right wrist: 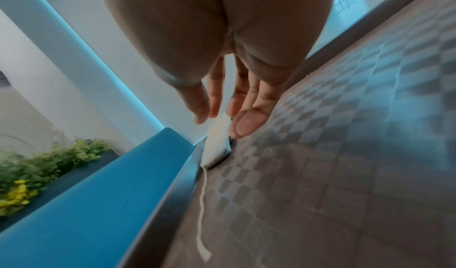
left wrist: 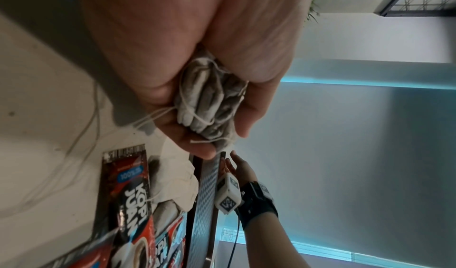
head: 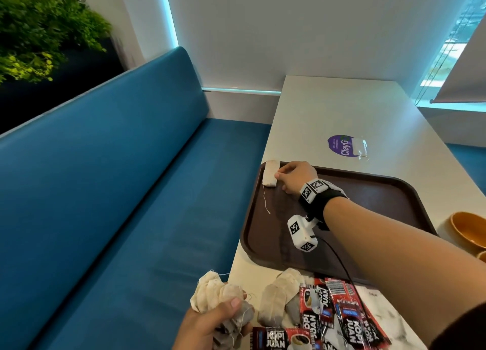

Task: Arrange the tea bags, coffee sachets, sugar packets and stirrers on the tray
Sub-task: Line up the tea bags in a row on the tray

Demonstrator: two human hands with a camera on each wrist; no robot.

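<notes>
A brown tray (head: pixel 381 192) lies on the white table. One tea bag (head: pixel 270 173) lies in its far left corner, its string trailing toward me. My right hand (head: pixel 282 177) hovers just right of that bag, fingertips at its edge. In the right wrist view the fingers (right wrist: pixel 243 122) are stretched out over the tea bag (right wrist: pixel 217 145) and curl round nothing. My left hand (head: pixel 231 318) grips a bunch of tea bags (head: pixel 213 289) past the table's near left edge; the bunch (left wrist: pixel 209 88) is squeezed in the palm. Loose tea bags (head: pixel 274 299) and red coffee sachets (head: pixel 344 320) lie in front of the tray.
A blue bench seat (head: pixel 118 192) runs along the table's left side. Orange bowls (head: pixel 468 231) stand right of the tray. A purple sticker (head: pixel 339 144) and a clear packet (head: pixel 360 147) lie beyond the tray. Most of the tray floor (right wrist: pixel 320 155) is bare.
</notes>
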